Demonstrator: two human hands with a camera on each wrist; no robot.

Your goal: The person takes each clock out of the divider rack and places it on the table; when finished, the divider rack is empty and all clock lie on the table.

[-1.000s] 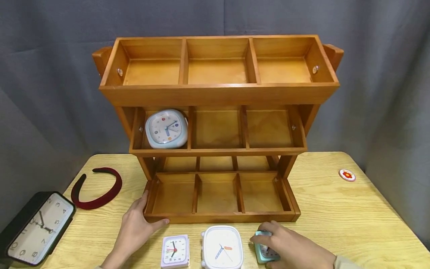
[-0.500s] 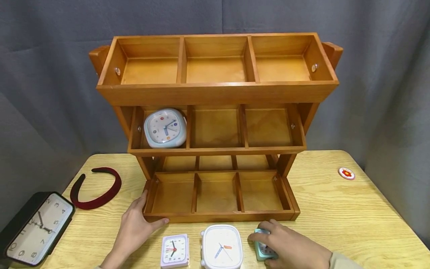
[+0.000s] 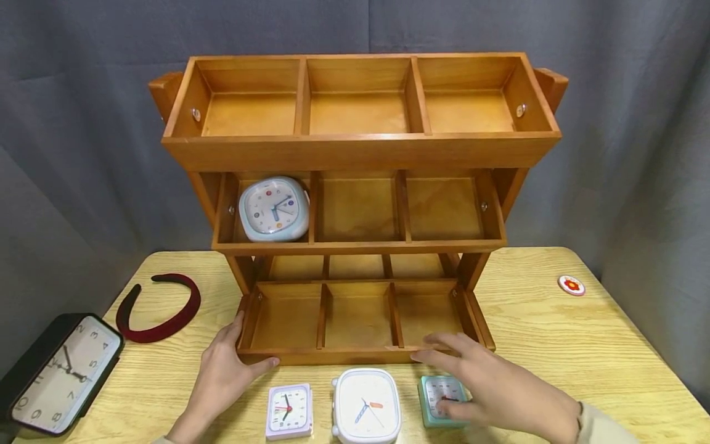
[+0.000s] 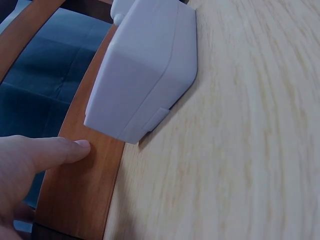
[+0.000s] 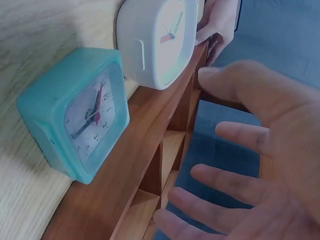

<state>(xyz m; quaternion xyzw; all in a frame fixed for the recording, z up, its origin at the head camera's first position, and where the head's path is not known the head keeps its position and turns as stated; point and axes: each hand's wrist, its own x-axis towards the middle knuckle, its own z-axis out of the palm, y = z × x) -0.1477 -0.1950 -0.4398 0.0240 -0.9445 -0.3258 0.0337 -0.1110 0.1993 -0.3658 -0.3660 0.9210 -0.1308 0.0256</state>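
At the lower left corner of a three-tier wooden rack point(image 3: 360, 152), my left hand point(image 3: 220, 369) grips the bottom tier, thumb on the front board and fingers along the side. In the left wrist view the thumb point(image 4: 60, 150) lies on that board, near a lavender alarm clock point(image 4: 145, 70). My right hand point(image 3: 488, 385), fingers spread and holding nothing, is over a teal alarm clock point(image 3: 432, 407), covering part of it. The right wrist view shows the teal clock point(image 5: 75, 107) apart from the fingers. A white alarm clock point(image 3: 367, 388) stands between the hands.
A light-blue clock point(image 3: 274, 209) sits in the middle tier's left compartment. To the left lie a dark red headband point(image 3: 166, 330) and a large black-framed clock point(image 3: 66, 373). A round flower badge point(image 3: 571, 285) lies at the right. Grey curtains point(image 3: 627, 123) hang behind.
My right hand has let go of the teal clock and lifted away, its fingers spreading. My left hand stays at the rack's corner.
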